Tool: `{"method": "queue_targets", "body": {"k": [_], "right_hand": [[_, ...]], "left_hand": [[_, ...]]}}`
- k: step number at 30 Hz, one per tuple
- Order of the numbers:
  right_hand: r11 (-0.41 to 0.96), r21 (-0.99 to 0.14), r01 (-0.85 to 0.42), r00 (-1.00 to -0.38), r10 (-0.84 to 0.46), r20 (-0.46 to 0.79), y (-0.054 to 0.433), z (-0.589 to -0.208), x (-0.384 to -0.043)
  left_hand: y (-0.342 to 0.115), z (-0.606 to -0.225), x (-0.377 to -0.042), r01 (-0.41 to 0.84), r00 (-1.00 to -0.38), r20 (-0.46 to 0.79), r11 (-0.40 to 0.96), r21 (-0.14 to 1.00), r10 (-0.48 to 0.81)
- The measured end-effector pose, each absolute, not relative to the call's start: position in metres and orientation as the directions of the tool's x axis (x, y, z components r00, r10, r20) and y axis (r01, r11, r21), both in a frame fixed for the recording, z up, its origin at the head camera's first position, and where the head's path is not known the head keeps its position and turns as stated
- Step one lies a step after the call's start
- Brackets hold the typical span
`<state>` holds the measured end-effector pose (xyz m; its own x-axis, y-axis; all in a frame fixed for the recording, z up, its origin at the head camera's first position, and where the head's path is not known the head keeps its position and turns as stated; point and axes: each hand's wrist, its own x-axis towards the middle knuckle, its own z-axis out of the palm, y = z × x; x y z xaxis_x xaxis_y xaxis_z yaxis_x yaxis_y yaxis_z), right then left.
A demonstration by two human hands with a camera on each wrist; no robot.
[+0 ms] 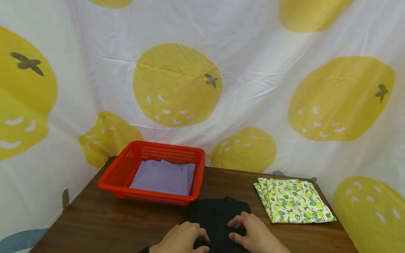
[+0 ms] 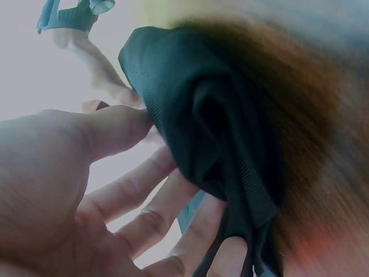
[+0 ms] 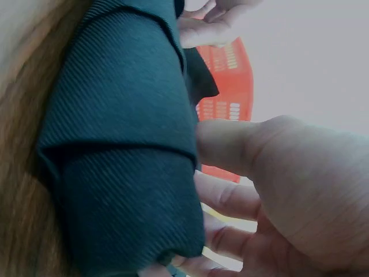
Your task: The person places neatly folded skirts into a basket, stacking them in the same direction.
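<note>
A black cloth (image 1: 218, 209) with a fine ribbed weave lies folded at the near middle of the table. My left hand (image 1: 181, 239) holds its left side with curved fingers. In the left wrist view the thumb (image 2: 124, 130) meets the cloth's edge and a fingertip (image 2: 229, 257) shows against the fabric. From the right, my right hand (image 1: 256, 234) grips the cloth's other side, thumb and index a little apart. Several layered folds of the black cloth (image 3: 127, 104) face the right wrist camera and hide the right fingertips.
A red plastic basket (image 1: 148, 198) stands at the back left, with folded lavender cloth (image 1: 159, 177) inside. Folded lemon-print cloth (image 1: 294, 203) lies at the right on the dark wooden table (image 1: 95, 225). A white curtain (image 1: 246, 42) with yellow lemons hangs behind.
</note>
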<state>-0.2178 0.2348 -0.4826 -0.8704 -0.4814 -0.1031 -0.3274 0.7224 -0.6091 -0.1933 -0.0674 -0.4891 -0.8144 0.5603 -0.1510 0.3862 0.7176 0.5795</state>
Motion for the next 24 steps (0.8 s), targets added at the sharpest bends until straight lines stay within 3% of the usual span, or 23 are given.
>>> {"method": "queue_targets", "body": {"k": [6,12,18,24], "right_hand": [[0.662,-0.685,-0.304,-0.853,-0.509,-0.114,0.236,-0.480,-0.214],[0.668,-0.710,-0.224,-0.914,-0.397,-0.085,0.242,-0.473,-0.209],[0.698,-0.715,-0.034,-0.972,-0.191,-0.140,0.247,-0.469,-0.211],[0.628,-0.760,0.165,-0.953,-0.096,-0.286,0.257,-0.477,-0.210]], "left_hand": [[-0.077,-0.486,-0.189,0.250,-0.824,-0.200,0.656,0.712,0.530],[-0.092,-0.483,-0.191,0.215,-0.878,-0.141,0.641,0.737,0.457],[-0.113,-0.483,-0.194,0.185,-0.923,-0.089,0.635,0.750,0.374],[-0.121,-0.490,-0.193,0.059,-0.952,-0.156,0.655,0.753,0.265]]}}
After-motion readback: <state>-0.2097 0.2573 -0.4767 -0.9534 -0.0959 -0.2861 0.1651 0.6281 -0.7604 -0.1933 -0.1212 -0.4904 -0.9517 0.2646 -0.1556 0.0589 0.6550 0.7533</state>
